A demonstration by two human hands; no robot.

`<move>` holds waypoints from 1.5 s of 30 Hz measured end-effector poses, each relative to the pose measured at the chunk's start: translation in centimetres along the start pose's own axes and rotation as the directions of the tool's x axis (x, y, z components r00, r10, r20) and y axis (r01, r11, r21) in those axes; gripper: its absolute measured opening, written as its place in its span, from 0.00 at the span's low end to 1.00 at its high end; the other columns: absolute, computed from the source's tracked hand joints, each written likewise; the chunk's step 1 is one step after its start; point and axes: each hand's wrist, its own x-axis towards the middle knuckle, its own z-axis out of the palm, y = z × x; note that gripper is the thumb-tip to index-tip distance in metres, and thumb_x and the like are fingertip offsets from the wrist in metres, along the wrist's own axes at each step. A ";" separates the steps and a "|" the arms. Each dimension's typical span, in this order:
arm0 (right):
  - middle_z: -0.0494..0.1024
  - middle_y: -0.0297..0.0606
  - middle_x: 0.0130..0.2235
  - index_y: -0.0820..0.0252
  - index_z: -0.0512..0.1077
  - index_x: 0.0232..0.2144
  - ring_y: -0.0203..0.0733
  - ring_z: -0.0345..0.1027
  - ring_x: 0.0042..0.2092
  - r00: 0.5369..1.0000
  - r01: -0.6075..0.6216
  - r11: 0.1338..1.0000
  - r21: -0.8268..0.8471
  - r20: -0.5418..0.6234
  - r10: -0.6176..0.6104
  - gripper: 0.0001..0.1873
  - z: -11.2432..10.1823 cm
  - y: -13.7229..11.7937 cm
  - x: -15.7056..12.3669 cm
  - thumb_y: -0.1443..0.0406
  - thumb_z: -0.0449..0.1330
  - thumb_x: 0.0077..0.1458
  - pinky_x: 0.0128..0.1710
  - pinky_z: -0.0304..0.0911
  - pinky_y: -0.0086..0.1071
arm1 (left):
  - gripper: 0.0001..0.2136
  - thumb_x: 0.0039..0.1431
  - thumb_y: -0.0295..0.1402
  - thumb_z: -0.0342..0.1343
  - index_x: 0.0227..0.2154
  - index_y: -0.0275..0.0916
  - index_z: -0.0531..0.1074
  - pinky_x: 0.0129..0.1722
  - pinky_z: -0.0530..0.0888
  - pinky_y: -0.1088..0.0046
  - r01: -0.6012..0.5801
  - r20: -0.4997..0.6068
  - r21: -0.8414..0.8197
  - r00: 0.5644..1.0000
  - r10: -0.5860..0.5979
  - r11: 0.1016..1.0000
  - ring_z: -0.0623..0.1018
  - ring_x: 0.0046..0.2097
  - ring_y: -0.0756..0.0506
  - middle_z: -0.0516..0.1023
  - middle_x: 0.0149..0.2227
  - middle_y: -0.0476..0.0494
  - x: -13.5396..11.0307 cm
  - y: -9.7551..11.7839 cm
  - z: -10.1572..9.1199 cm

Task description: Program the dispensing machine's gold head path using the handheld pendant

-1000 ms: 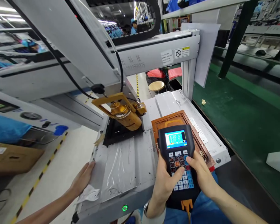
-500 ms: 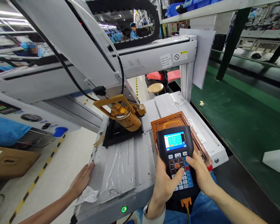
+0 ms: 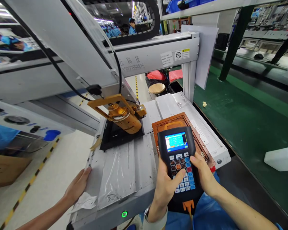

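Note:
A black handheld teach pendant (image 3: 168, 156) with a lit screen and a keypad is held between both hands. My left hand (image 3: 165, 183), below a wristwatch, wraps its left side, with the thumb over the middle keys. My right hand (image 3: 204, 177) grips the right side, its thumb at the upper right edge of the keypad. From the pendant's bottom end runs an orange cable connector (image 3: 188, 204). Behind it an orange-brown fixture plate (image 3: 184, 118) lies on the machine bed, partly covered by the pendant.
Another person's hand (image 3: 78, 185) rests at the bed's left edge, beside crumpled white tissue (image 3: 86, 201). An amber cylindrical machine head (image 3: 128, 123) stands over a black frame (image 3: 120, 140). A gantry beam (image 3: 153, 59) crosses behind. A white bottle (image 3: 279, 159) lies on the green surface.
The view has shifted slightly, so the scene sits further left. My right thumb has moved off the upper right keys toward the pendant's edge. The left thumb stays over the keypad.

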 end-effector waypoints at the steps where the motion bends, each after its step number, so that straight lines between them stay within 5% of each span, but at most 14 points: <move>1: 0.83 0.43 0.57 0.55 0.77 0.59 0.58 0.70 0.65 1.000 -0.006 1.000 -0.014 0.019 0.006 0.25 -0.2 -0.1 -0.1 0.49 0.59 0.69 0.71 0.60 0.52 | 0.35 0.59 0.38 0.73 0.67 0.43 0.67 0.51 0.83 0.61 0.011 -0.002 -0.020 1.000 -0.011 1.000 0.85 0.52 0.36 0.83 0.55 0.38 0.1 -0.1 0.0; 10: 0.80 0.37 0.60 0.55 0.74 0.59 0.55 0.70 0.62 0.982 -0.022 1.000 0.005 0.189 0.021 0.27 -0.8 -1.3 -0.4 0.68 0.59 0.56 0.64 0.64 0.46 | 0.27 0.57 0.35 0.71 0.59 0.42 0.74 0.52 0.83 0.60 0.088 -0.033 -0.223 0.995 -0.097 0.971 0.85 0.51 0.36 0.85 0.50 0.42 0.4 0.9 0.6; 17: 0.82 0.39 0.56 0.57 0.74 0.54 0.54 0.74 0.57 0.981 0.007 1.000 -0.028 0.192 -0.002 0.23 0.0 -2.4 -0.3 0.66 0.60 0.55 0.57 0.69 0.44 | 0.28 0.58 0.35 0.70 0.62 0.43 0.74 0.50 0.83 0.62 0.121 -0.010 -0.320 0.991 -0.131 0.940 0.86 0.51 0.37 0.86 0.51 0.42 0.3 1.6 1.1; 28: 0.81 0.38 0.57 0.57 0.73 0.55 0.54 0.71 0.59 0.983 0.008 0.999 -0.052 0.185 0.002 0.24 -0.3 -2.1 -0.2 0.67 0.60 0.54 0.61 0.66 0.45 | 0.30 0.56 0.33 0.66 0.63 0.44 0.74 0.57 0.81 0.55 0.111 -0.006 -0.365 0.993 -0.121 0.924 0.84 0.56 0.34 0.85 0.55 0.41 0.1 1.6 1.1; 36: 0.81 0.37 0.56 0.55 0.74 0.57 0.55 0.72 0.58 0.984 -0.001 0.998 -0.063 0.176 0.012 0.23 -0.7 -1.6 -0.7 0.66 0.60 0.58 0.59 0.68 0.44 | 0.29 0.62 0.47 0.68 0.63 0.42 0.74 0.53 0.82 0.61 0.147 -0.201 -0.268 0.958 -0.204 0.952 0.84 0.57 0.35 0.84 0.56 0.39 0.5 1.5 1.5; 45: 0.79 0.40 0.61 0.54 0.73 0.61 0.58 0.70 0.62 0.990 0.028 0.997 -0.074 0.143 -0.017 0.26 -1.2 -0.6 -1.1 0.64 0.62 0.61 0.61 0.69 0.48 | 0.26 0.61 0.49 0.70 0.56 0.40 0.78 0.47 0.84 0.63 0.145 -0.162 -0.261 0.968 -0.191 0.955 0.87 0.50 0.36 0.87 0.48 0.41 0.6 1.5 1.6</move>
